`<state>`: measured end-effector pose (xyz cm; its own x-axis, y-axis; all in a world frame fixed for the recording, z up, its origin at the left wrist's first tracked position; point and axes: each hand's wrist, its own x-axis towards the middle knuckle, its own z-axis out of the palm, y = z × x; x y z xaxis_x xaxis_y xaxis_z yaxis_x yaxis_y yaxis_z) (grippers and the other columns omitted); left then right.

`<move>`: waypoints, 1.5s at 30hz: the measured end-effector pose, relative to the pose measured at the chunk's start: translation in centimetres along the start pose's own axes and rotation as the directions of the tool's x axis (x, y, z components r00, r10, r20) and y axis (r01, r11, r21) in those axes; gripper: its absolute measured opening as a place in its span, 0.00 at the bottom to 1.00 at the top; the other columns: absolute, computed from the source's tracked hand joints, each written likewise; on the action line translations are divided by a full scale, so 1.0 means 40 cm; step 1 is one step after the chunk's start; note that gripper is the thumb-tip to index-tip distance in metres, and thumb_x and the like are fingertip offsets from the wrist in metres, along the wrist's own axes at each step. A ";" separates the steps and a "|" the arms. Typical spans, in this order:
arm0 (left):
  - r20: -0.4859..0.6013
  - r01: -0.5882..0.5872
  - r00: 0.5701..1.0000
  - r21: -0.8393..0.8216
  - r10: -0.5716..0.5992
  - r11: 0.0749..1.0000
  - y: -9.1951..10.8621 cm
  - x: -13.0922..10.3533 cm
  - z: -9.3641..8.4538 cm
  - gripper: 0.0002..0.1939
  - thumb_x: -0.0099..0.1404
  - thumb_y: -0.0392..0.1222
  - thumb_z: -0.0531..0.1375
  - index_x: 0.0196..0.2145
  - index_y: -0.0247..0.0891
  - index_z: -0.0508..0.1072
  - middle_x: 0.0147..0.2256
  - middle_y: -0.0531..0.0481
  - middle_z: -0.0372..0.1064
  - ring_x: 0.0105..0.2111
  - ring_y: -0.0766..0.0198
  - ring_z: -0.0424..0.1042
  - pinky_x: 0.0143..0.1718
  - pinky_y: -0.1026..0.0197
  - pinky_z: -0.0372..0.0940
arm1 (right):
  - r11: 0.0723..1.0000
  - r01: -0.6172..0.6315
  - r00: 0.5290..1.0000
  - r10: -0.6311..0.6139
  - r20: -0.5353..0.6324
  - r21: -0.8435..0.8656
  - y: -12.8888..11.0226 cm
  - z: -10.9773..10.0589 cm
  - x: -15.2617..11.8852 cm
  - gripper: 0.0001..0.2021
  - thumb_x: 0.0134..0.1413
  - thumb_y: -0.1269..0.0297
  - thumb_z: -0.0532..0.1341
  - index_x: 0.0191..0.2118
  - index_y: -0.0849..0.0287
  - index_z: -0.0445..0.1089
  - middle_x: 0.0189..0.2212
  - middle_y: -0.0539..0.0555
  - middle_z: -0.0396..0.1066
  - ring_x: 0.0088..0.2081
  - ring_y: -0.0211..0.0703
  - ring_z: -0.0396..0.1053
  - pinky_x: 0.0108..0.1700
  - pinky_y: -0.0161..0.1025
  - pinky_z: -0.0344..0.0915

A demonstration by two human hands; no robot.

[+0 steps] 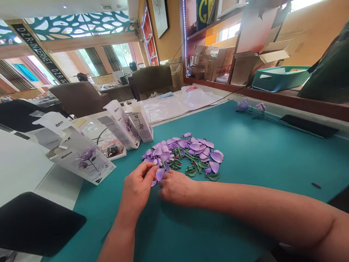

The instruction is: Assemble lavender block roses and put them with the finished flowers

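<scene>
Purple petal pieces [195, 146] and green leaf and stem pieces [191, 171] lie in a loose ring-shaped pile on the green mat [234, 145]. At the pile's near left edge, my left hand [140, 182] is closed in a pinch, thumb against fingers; what it pinches is too small to make out. A purple petal [160, 174] is just right of its fingertips. My right hand [176, 187] is beside it, knuckles up, with fingers curled down at the pile's near edge. Its fingertips are hidden.
Opened flower boxes [85, 160] stand at the left, near a black object [40, 222]. Two purple flowers [242, 105] lie at the back right beside a black case [308, 124]. A small red piece [316, 185] is at the right. Behind are chairs and a green basket [280, 78].
</scene>
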<state>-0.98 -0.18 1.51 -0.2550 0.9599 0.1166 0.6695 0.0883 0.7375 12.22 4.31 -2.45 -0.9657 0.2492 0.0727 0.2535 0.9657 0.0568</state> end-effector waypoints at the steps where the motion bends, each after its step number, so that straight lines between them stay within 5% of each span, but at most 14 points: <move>1: -0.007 -0.003 1.000 0.000 0.003 1.000 0.000 0.001 -0.002 0.17 0.58 0.57 0.54 0.31 0.41 0.73 0.21 0.55 0.70 0.21 0.64 0.67 0.22 0.64 0.60 | 1.000 0.001 1.000 -0.001 0.007 -0.005 -0.006 -0.003 0.007 0.07 0.48 0.76 0.59 0.23 0.62 0.71 0.24 0.58 0.71 0.29 0.45 0.67 0.29 0.40 0.60; 9: -0.024 -0.006 1.000 0.004 0.006 1.000 -0.002 0.006 -0.008 0.17 0.57 0.56 0.53 0.31 0.42 0.73 0.20 0.56 0.69 0.21 0.63 0.67 0.23 0.63 0.60 | 1.000 0.004 0.998 -0.005 0.057 0.003 -0.025 -0.037 0.017 0.09 0.52 0.76 0.58 0.24 0.63 0.71 0.21 0.58 0.71 0.26 0.45 0.69 0.28 0.40 0.63; 16: 0.002 -0.011 1.000 0.011 0.011 1.000 -0.002 0.005 0.000 0.17 0.58 0.56 0.54 0.31 0.42 0.72 0.20 0.56 0.68 0.21 0.64 0.66 0.23 0.63 0.60 | 1.000 0.018 0.996 -0.018 -0.084 0.004 -0.012 0.009 0.001 0.09 0.55 0.74 0.54 0.32 0.61 0.71 0.25 0.57 0.71 0.28 0.48 0.69 0.27 0.40 0.60; 20: 0.013 -0.009 1.000 -0.020 0.009 1.000 -0.002 0.003 0.004 0.17 0.58 0.56 0.54 0.32 0.41 0.72 0.21 0.55 0.68 0.22 0.63 0.66 0.23 0.63 0.59 | 0.988 -0.032 0.990 0.052 -0.133 0.150 0.004 -0.002 -0.009 0.06 0.49 0.74 0.56 0.33 0.62 0.70 0.27 0.56 0.71 0.28 0.44 0.66 0.27 0.38 0.57; 23: 0.047 -0.009 0.999 -0.019 0.010 1.000 0.003 -0.005 0.009 0.16 0.59 0.55 0.53 0.33 0.41 0.72 0.22 0.55 0.68 0.23 0.64 0.66 0.24 0.64 0.59 | 0.892 -0.167 0.940 0.272 -0.206 0.420 0.027 -0.028 -0.033 0.05 0.43 0.75 0.59 0.29 0.61 0.68 0.28 0.53 0.70 0.28 0.38 0.64 0.29 0.34 0.57; 25: 0.075 -0.025 0.997 -0.003 0.025 1.000 0.009 -0.009 0.016 0.16 0.60 0.55 0.53 0.33 0.42 0.72 0.23 0.56 0.68 0.23 0.64 0.65 0.24 0.64 0.58 | 0.742 -0.234 0.858 0.462 -0.225 0.629 0.048 -0.041 -0.054 0.06 0.40 0.76 0.58 0.27 0.60 0.66 0.26 0.50 0.68 0.28 0.36 0.63 0.30 0.32 0.57; 28: 0.117 -0.064 0.991 0.010 0.062 0.998 0.017 -0.014 0.030 0.16 0.60 0.55 0.52 0.32 0.42 0.72 0.23 0.56 0.67 0.23 0.64 0.64 0.23 0.64 0.57 | 0.437 -0.184 0.778 0.612 -0.141 0.880 0.082 -0.047 -0.083 0.06 0.40 0.76 0.57 0.27 0.60 0.65 0.23 0.46 0.65 0.25 0.33 0.61 0.28 0.30 0.58; 31: 0.139 -0.101 0.985 0.005 0.099 0.995 0.021 -0.016 0.042 0.16 0.60 0.54 0.52 0.31 0.42 0.73 0.21 0.56 0.66 0.21 0.64 0.63 0.23 0.63 0.56 | 0.257 -0.093 0.785 0.613 -0.088 0.962 0.106 -0.048 -0.099 0.05 0.41 0.76 0.57 0.27 0.61 0.64 0.21 0.44 0.62 0.23 0.31 0.59 0.24 0.29 0.56; 35: 0.163 -0.128 0.979 0.013 0.124 0.992 0.022 -0.018 0.051 0.15 0.61 0.54 0.52 0.32 0.42 0.73 0.21 0.55 0.68 0.21 0.63 0.64 0.23 0.63 0.57 | 0.209 -0.067 0.810 0.582 -0.069 0.976 0.116 -0.051 -0.106 0.04 0.42 0.75 0.57 0.27 0.61 0.65 0.21 0.44 0.63 0.23 0.30 0.59 0.23 0.28 0.55; 45: 0.186 -0.181 0.968 0.070 0.165 0.981 0.022 -0.022 0.057 0.16 0.62 0.53 0.50 0.33 0.43 0.73 0.24 0.53 0.70 0.25 0.61 0.68 0.27 0.61 0.60 | 0.269 -0.072 0.845 0.527 -0.084 0.960 0.119 -0.039 -0.108 0.04 0.43 0.75 0.58 0.29 0.61 0.66 0.23 0.45 0.65 0.25 0.31 0.61 0.28 0.29 0.59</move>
<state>1.43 -0.35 0.54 -0.0063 0.9938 0.1110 0.7517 -0.0685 0.6559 17.69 7.71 -0.96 -0.6780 0.7138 0.1754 0.0838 0.3121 -0.9463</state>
